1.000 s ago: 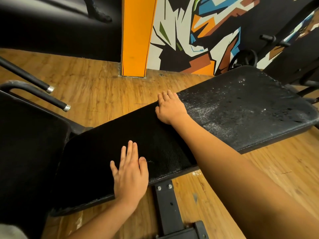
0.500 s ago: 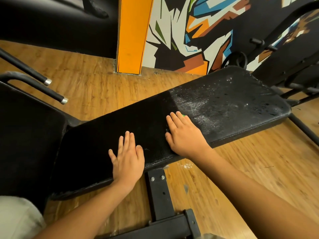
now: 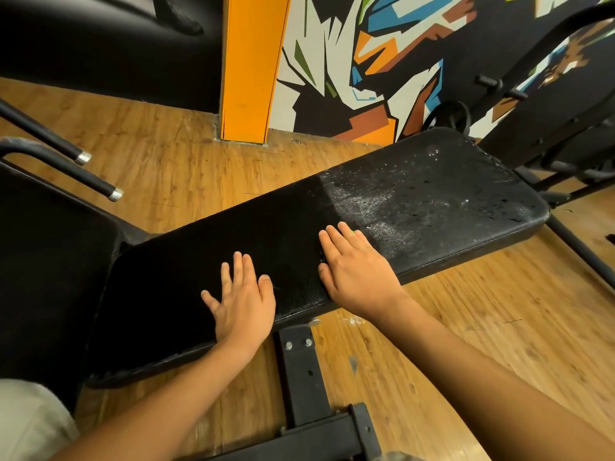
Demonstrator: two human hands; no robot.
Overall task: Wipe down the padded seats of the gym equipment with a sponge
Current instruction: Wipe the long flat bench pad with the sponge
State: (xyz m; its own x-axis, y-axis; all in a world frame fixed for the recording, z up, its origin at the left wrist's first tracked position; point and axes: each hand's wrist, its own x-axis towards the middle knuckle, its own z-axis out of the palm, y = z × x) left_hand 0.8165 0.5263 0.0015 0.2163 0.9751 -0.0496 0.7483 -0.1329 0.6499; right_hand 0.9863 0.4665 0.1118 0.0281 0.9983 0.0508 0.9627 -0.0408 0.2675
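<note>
A long black padded bench seat [image 3: 432, 201] runs diagonally across the view. Its left half looks dark and even; its right half is streaked with whitish residue and droplets. My left hand [image 3: 243, 301] lies flat on the dark half near the front edge, fingers spread. My right hand [image 3: 356, 267] presses flat on the pad where the dark part meets the streaked part. A tiny green sliver of the sponge [image 3: 353, 231] shows at its fingertips; the rest of the sponge is hidden under the hand.
A second black pad [image 3: 50, 261] adjoins the bench at the left, with two black bars with chrome ends [image 3: 100, 184] above it. The bench's black steel frame [image 3: 299, 367] stands on the wooden floor below. Behind are an orange pillar [image 3: 249, 68], a painted wall and a weight plate [image 3: 449, 114].
My right hand has slid from the far edge of the pad back toward the near edge. My left hand has stayed flat in place.
</note>
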